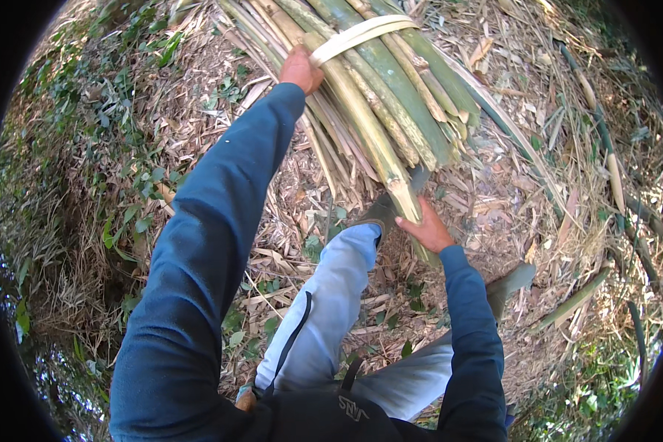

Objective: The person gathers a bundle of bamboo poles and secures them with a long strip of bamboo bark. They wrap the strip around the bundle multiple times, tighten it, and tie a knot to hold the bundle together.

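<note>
A bundle of split and round bamboo poles (398, 88) lies at the top centre, green and yellowish, with a pale flat strip (361, 35) looped across it. My left hand (300, 70) is closed at the bundle's left side, right beside the strip's end; its fingertips are partly hidden. One yellowish bamboo pole (368, 129) sticks out toward me past the others. Around this pole's near end my right hand (429, 227) is closed, the thumb lying on top.
Dry bamboo chips and leaves (493, 214) litter the ground. My legs in light blue trousers (320, 309) stand close below the bundle. Long bamboo pieces (597, 118) lie to the right, with a shorter piece (573, 300) nearer. Green plants (118, 103) grow on the left.
</note>
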The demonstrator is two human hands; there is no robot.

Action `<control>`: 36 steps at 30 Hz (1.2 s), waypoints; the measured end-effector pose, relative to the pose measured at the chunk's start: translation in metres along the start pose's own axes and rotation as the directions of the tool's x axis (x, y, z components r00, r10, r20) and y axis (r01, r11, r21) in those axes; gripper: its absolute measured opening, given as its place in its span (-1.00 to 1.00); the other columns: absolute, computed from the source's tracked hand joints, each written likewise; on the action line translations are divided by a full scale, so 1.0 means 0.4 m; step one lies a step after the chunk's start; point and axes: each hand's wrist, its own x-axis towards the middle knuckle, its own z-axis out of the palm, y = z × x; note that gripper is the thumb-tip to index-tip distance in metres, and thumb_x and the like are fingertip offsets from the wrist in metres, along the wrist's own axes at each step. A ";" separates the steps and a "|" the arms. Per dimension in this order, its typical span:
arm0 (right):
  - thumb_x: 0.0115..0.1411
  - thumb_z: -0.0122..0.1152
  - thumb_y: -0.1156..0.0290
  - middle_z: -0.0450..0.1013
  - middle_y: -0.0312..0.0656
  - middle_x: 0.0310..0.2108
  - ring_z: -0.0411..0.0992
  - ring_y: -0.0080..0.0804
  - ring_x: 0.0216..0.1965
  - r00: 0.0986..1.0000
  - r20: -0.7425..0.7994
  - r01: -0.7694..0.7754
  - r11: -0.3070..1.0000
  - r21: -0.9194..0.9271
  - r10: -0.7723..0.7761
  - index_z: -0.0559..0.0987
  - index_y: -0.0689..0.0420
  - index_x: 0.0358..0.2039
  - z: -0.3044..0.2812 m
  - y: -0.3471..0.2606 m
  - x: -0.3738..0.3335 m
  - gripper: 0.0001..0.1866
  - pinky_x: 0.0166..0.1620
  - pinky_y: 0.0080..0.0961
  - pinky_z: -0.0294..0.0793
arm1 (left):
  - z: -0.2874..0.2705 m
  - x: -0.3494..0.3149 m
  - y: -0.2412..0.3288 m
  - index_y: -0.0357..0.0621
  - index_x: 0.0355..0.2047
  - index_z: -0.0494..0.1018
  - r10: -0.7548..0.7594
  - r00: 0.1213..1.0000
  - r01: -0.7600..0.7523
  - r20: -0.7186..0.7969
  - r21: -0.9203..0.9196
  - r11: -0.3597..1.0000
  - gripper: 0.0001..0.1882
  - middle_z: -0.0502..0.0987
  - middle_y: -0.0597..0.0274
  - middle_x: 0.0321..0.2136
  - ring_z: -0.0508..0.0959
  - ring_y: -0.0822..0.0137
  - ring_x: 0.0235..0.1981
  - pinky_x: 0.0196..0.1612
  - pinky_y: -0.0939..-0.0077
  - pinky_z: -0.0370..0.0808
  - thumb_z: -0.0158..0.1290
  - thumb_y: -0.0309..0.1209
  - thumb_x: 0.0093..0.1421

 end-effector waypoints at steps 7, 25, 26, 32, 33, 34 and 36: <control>-0.09 0.24 0.04 0.44 0.14 -0.39 0.45 0.08 -0.37 0.906 -0.423 -0.181 0.919 -0.350 0.017 0.24 0.16 -0.11 0.076 0.000 -0.120 -0.36 -0.31 -0.15 0.43 | -0.039 -0.040 -0.040 -0.31 -0.21 0.31 0.065 0.995 -0.065 0.070 -0.010 0.998 -0.62 0.39 -0.22 -0.27 0.38 -0.12 -0.19 -0.10 0.20 0.33 -0.07 -0.54 -0.13; -0.17 0.28 0.21 0.44 0.13 -0.46 0.46 -0.08 -0.46 0.924 -0.381 -0.191 0.884 -0.426 0.016 0.26 0.32 -0.03 0.113 0.109 -0.046 -0.28 -0.32 -0.26 0.46 | -0.063 -0.072 0.008 -0.36 -0.07 0.08 -0.022 1.000 0.023 0.008 -0.044 0.999 -0.39 0.47 -0.21 -0.34 0.47 -0.13 -0.27 -0.17 0.21 0.38 0.03 -0.50 -0.18; -0.18 0.29 0.21 0.44 0.12 -0.44 0.46 -0.10 -0.44 0.957 -0.288 -0.077 0.936 -0.344 -0.028 0.28 0.33 -0.04 0.084 0.116 -0.030 -0.29 -0.30 -0.29 0.45 | -0.065 -0.068 0.002 -0.36 -0.08 0.09 -0.007 1.000 0.006 -0.006 -0.049 0.999 -0.39 0.47 -0.21 -0.34 0.47 -0.13 -0.27 -0.16 0.22 0.38 0.04 -0.49 -0.18; -0.18 0.26 0.23 0.45 0.11 -0.33 0.46 -0.11 -0.33 0.995 0.019 0.101 0.994 0.049 -0.102 0.37 0.31 -0.12 -0.049 0.093 -0.016 -0.39 -0.21 -0.35 0.43 | -0.056 -0.073 -0.010 -0.31 -0.10 0.16 -0.049 0.999 0.048 0.016 0.059 0.997 -0.47 0.51 -0.08 -0.31 0.49 -0.04 -0.24 -0.13 0.26 0.35 0.09 -0.34 -0.04; -0.16 0.24 0.22 0.45 0.14 -0.37 0.47 -0.07 -0.36 0.985 -0.158 0.044 0.985 -0.164 -0.070 0.37 0.34 -0.16 -0.001 0.096 -0.023 -0.41 -0.24 -0.32 0.44 | -0.046 -0.077 -0.015 -0.31 -0.10 0.17 -0.042 0.999 0.041 0.021 0.073 0.996 -0.46 0.51 -0.08 -0.31 0.49 -0.03 -0.24 -0.12 0.26 0.35 0.09 -0.33 -0.04; -0.16 0.24 0.21 0.45 0.14 -0.38 0.47 -0.06 -0.36 0.981 -0.194 -0.017 0.970 -0.243 -0.031 0.37 0.34 -0.17 0.023 0.075 -0.017 -0.42 -0.25 -0.31 0.45 | -0.051 -0.084 -0.011 -0.32 -0.10 0.16 -0.039 0.999 0.037 0.023 0.059 0.998 -0.44 0.50 -0.11 -0.31 0.48 -0.05 -0.24 -0.13 0.26 0.36 0.10 -0.36 -0.09; -0.15 0.23 0.20 0.45 0.15 -0.41 0.47 -0.04 -0.38 0.960 -0.278 -0.148 0.910 -0.388 0.038 0.37 0.35 -0.20 0.041 0.044 -0.007 -0.43 -0.27 -0.29 0.45 | -0.049 -0.086 0.002 -0.34 -0.11 0.13 -0.027 0.999 0.027 0.028 0.026 0.999 -0.37 0.48 -0.16 -0.32 0.47 -0.09 -0.24 -0.14 0.26 0.38 0.12 -0.42 -0.20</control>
